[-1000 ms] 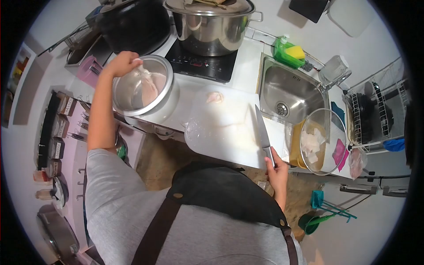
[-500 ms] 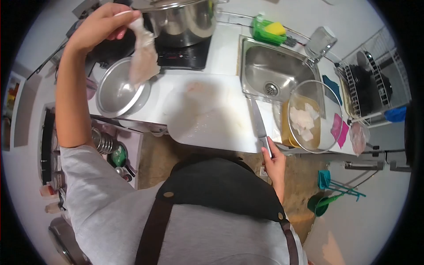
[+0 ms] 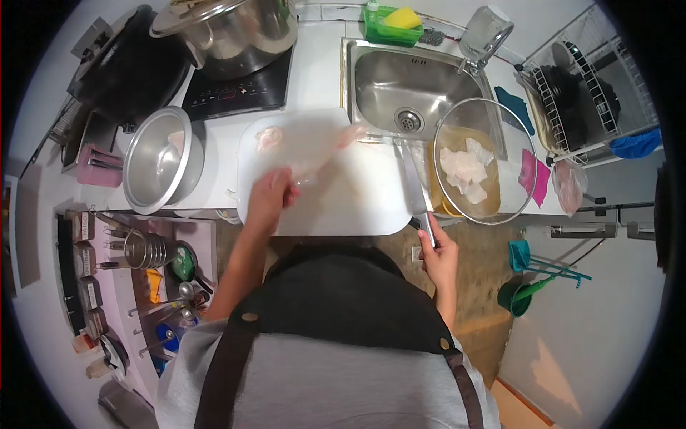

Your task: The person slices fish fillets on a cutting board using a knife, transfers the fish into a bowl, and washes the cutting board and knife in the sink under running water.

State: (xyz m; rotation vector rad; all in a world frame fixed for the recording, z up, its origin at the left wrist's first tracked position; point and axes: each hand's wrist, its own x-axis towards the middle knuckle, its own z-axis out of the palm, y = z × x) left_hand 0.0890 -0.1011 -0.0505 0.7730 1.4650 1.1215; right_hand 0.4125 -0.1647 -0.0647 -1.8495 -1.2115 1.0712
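Observation:
Over the left part of the white cutting board (image 3: 357, 218), my left hand (image 3: 273, 196) is closed on one end of a pale piece of raw meat (image 3: 321, 159), which is smeared by motion and stretches toward the sink. A smaller meat piece (image 3: 269, 139) lies at the board's upper left. My right hand (image 3: 439, 249) grips the handle of a knife (image 3: 412, 175), its blade pointing away from me along the board's right edge. Left of the board stands a metal bowl (image 3: 158, 168) with a bit of meat inside.
Pale pieces (image 3: 463, 168) show under a round clear lid (image 3: 437, 187) over a yellowish container at the right. Behind are a steel sink (image 3: 400, 86), an induction cooker (image 3: 243, 94), a steel pot (image 3: 243, 39) and a black pot (image 3: 132, 75). A dish rack (image 3: 579, 93) stands far right.
My left hand has lifted the meat out of the metal bowl and brought it down over the cutting board. My right hand still holds the knife. The view has shifted.

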